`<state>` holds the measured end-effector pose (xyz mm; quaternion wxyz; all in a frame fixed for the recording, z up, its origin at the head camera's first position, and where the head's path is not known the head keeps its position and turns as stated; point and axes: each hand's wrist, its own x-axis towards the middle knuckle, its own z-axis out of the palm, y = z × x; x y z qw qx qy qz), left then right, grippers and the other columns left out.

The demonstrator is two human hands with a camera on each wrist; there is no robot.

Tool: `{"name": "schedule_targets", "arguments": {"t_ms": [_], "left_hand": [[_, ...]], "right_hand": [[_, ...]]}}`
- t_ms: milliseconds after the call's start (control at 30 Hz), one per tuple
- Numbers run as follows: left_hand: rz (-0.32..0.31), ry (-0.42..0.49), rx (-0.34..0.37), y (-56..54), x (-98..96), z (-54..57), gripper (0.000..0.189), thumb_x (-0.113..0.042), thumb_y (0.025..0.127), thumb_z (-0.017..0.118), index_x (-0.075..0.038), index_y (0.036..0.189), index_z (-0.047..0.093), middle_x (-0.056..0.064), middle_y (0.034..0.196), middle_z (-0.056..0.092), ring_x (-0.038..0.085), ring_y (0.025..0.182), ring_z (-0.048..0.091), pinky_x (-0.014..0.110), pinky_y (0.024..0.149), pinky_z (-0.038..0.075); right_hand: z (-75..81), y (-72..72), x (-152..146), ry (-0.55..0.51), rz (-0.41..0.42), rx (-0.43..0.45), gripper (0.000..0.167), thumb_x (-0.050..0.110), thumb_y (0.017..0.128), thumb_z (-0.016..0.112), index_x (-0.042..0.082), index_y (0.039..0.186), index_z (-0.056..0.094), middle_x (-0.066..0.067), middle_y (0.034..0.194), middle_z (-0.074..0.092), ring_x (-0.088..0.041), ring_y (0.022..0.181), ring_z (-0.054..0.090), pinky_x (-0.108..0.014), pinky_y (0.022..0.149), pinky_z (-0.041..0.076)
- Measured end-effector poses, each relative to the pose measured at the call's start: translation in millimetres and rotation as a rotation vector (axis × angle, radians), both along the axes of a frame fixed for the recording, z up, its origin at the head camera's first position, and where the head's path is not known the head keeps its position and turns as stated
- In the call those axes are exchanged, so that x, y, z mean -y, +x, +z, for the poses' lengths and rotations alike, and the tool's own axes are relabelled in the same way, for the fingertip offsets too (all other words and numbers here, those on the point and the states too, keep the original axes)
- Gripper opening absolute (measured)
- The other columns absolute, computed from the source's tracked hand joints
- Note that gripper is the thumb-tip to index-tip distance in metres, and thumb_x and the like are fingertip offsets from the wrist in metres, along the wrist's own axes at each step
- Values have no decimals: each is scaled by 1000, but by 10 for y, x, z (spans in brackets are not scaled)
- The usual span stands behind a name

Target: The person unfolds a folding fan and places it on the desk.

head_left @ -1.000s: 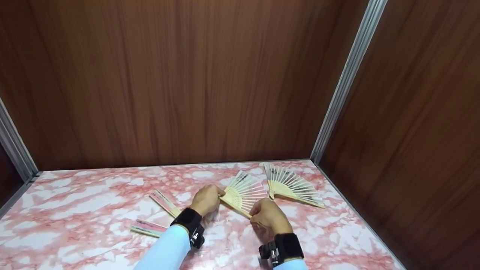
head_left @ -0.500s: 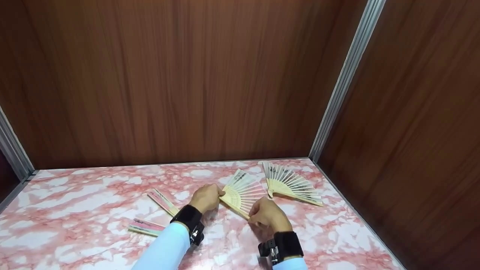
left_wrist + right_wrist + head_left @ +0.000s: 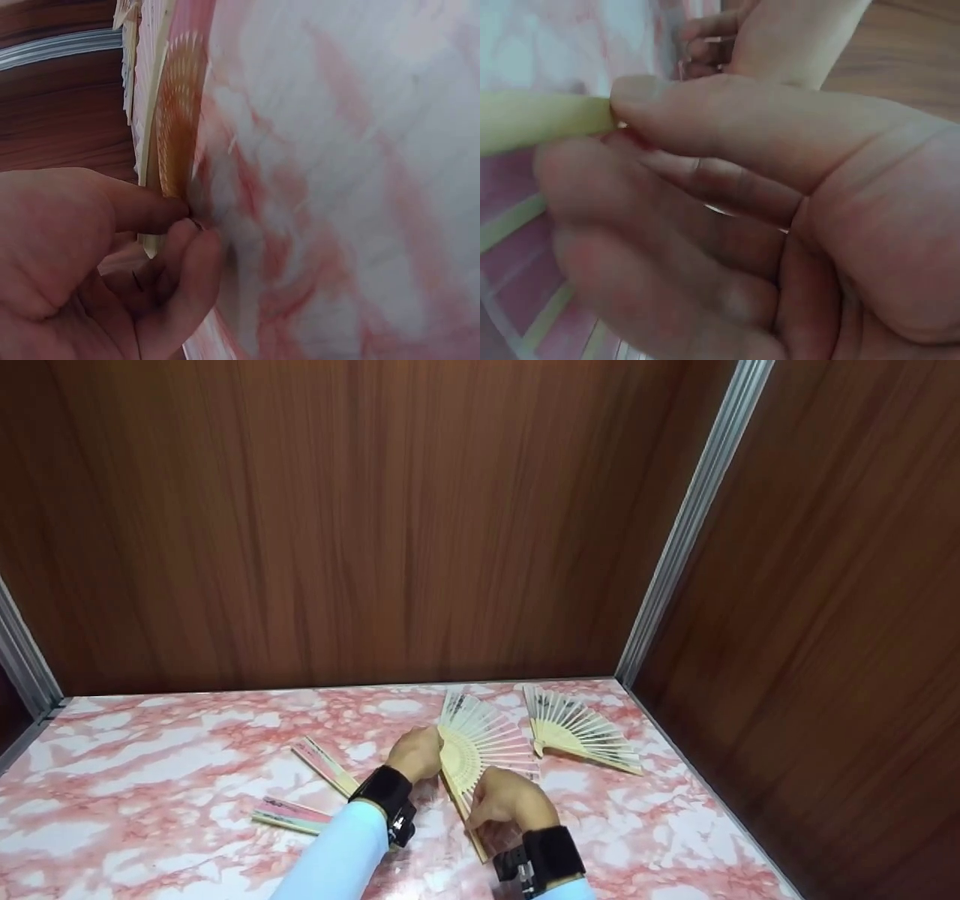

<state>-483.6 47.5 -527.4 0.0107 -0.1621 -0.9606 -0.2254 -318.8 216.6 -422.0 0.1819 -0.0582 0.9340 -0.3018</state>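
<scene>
A folding fan (image 3: 487, 735) with pale wooden ribs and white-to-pink leaf is spread wide at the middle of the table. My left hand (image 3: 417, 753) pinches it at the pivot end, thumb against fingertips in the left wrist view (image 3: 150, 255). My right hand (image 3: 510, 802) holds the near outer rib, its thumb and fingers at the edge of that rib (image 3: 547, 120) in the right wrist view. A second open fan (image 3: 577, 731), white with dark markings, lies just right of the held one.
Two folded fans lie left of my left forearm: one slanted fan (image 3: 324, 765) and one lower fan (image 3: 289, 815). The pink-and-white marbled table (image 3: 150, 780) ends at a brown wood-grain wall (image 3: 337, 547) behind and another panel (image 3: 810, 660) at the right.
The held fan has spread wider, its near outer rib swinging toward the table's front. My right hand has moved left and nearer with that rib; my left hand stays around the pivot.
</scene>
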Motion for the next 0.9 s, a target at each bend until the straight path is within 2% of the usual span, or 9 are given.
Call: {"name": "schedule_targets", "arguments": {"t_ms": [100,200,333,400,467,567,700,800,900], "left_hand": [[31,-3,8,-13,-42,-4,16,-6,84,73,-15,72,66,5,78,72,21,71,63,38,66,57],[76,-8,26,-27,-70,-9,7,-6,78,77,-9,82,72,10,86,77,23,74,67,40,69,61],[147,-7,49,-25,-86,9,25,-5,67,89,-4,89,76,16,91,79,27,76,71,40,68,63],[169,8,54,-18,-93,28,36,-4,60,95,-3,91,76,17,92,79,28,77,72,40,67,63],[178,34,56,-8,-66,50,41,-3,57,97,-2,92,76,17,93,79,28,77,71,38,65,62],[179,88,82,18,-28,86,41,0,56,96,-2,91,76,17,91,79,27,72,69,35,58,59],[166,150,142,92,17,135,31,4,61,90,-3,87,74,16,86,77,26,60,69,34,49,58],[150,171,175,137,37,152,27,6,64,85,-4,86,73,15,84,75,26,56,69,35,47,58],[149,171,181,148,53,137,27,4,65,83,-7,86,71,12,83,74,25,57,67,34,48,57]], "right_hand": [[-74,-62,-22,64,-10,-78,20,9,77,93,8,67,76,-10,64,77,-17,54,72,-30,52,61],[-312,-255,-134,152,-39,-180,25,16,74,94,17,62,72,2,58,70,-13,51,65,-30,51,55],[-686,-543,-296,229,-113,-296,24,22,71,94,21,65,71,5,62,68,-17,54,62,-36,53,52],[-779,-626,-346,256,-163,-334,22,24,70,93,21,68,72,3,68,71,-19,60,64,-40,57,54],[-829,-675,-357,273,-196,-382,19,22,71,92,20,69,73,1,72,73,-22,65,66,-43,61,57],[-769,-647,-362,302,-229,-391,20,22,68,88,23,63,69,5,70,71,-18,65,64,-42,62,56],[-426,-358,-259,274,-231,-367,22,12,65,84,18,57,64,2,65,67,-18,61,62,-40,57,55],[-150,-119,-157,245,-239,-348,27,5,66,86,12,56,61,-4,65,68,-21,61,63,-39,54,54],[-49,-22,-117,254,-238,-323,33,5,69,86,14,56,57,-4,64,67,-21,60,64,-35,53,53]]}}
